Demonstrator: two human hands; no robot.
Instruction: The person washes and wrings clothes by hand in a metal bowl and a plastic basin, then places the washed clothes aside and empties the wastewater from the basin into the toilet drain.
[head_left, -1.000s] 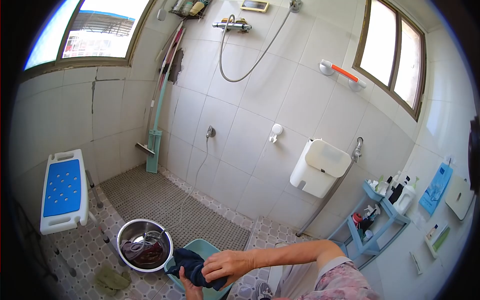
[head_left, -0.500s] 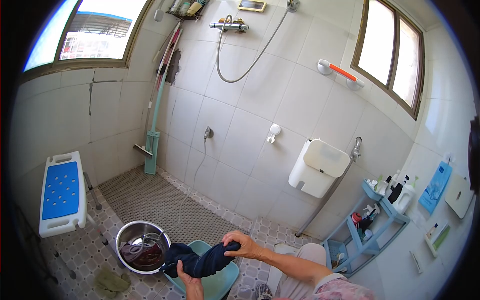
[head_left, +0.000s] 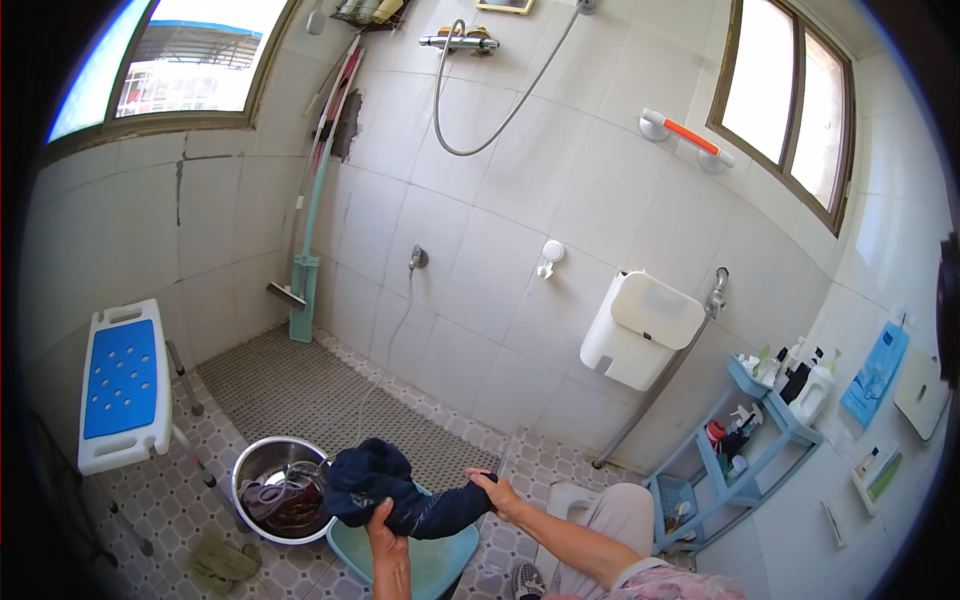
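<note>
A dark navy garment [head_left: 425,508] is stretched between my two hands above a pale green plastic basin [head_left: 448,553]. Its left part is bunched into a thick lump, and its right end is twisted narrow. My left hand [head_left: 386,530] grips the bunched part from below. At the narrow end, the fingers of my right hand [head_left: 497,494] are closed round the cloth. Just left of the basin stands a stainless steel bowl [head_left: 241,497] with dark reddish cloth [head_left: 278,508] and a grey cord or hose in it.
A shower stool [head_left: 122,375] with a blue seat stands at left. A green cloth [head_left: 222,562] lies on the tiled floor. Behind the basin is a grey mat [head_left: 290,385]. At right stands a blue shelf rack [head_left: 735,490] with bottles. Mops [head_left: 310,240] lean in the corner.
The garment's left part has risen and bunched above my left hand. My right hand has moved slightly right and down with the narrow end.
</note>
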